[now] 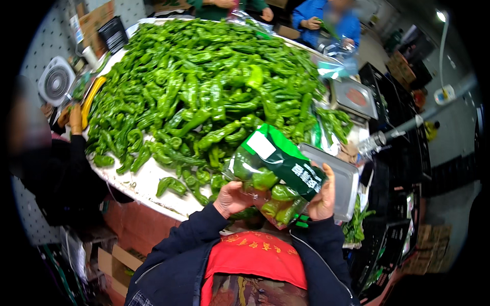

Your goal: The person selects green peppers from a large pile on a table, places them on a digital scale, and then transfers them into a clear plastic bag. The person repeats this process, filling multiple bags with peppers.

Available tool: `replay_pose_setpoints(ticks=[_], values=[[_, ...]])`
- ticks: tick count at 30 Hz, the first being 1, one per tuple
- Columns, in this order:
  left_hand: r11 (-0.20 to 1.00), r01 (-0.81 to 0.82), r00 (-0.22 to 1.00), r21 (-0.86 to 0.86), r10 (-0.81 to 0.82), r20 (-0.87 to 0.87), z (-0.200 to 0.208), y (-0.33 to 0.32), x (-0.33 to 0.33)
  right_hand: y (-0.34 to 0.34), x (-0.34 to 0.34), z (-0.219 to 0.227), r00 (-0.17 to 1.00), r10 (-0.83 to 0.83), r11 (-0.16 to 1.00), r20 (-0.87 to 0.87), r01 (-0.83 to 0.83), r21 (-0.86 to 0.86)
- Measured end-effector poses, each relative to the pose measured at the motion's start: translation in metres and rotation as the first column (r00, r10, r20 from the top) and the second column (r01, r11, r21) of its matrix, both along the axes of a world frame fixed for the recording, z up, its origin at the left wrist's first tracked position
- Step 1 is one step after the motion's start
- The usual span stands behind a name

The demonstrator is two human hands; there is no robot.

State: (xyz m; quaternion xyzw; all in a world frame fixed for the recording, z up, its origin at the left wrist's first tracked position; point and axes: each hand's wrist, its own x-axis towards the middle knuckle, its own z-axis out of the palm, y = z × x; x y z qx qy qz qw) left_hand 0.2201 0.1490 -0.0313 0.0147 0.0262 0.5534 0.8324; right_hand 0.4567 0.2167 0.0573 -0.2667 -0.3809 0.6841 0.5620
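A clear plastic bag with a green printed top (279, 155), filled with green peppers, is between my hands in front of my red apron. My left hand (229, 200) grips the bag's left lower side, thumb up along it. At the other end, my right hand (323, 196) is closed round the bag's printed top, fingers partly hidden behind it. The bag lies tilted, its printed band slanting down toward my right hand. Just beyond it a large heap of long green peppers (204, 97) covers the white table (163, 200).
A grey metal tray (347, 189) sits right of the bag, with a weighing scale (354, 98) behind it. A metal pole (398, 131) slants in from the right. Co-workers stand left (76, 120) and at the far side (326, 23). A cardboard box (118, 265) is below left.
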Motion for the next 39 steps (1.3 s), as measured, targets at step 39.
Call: replay_pose_setpoints(ticks=[39], values=[[0.656,0.707,0.683,0.264,-0.535,-0.498,0.093,0.011,0.289,-0.154,0.284,-0.028,0.582,-0.715,0.690,-0.387,0.502,-0.521]])
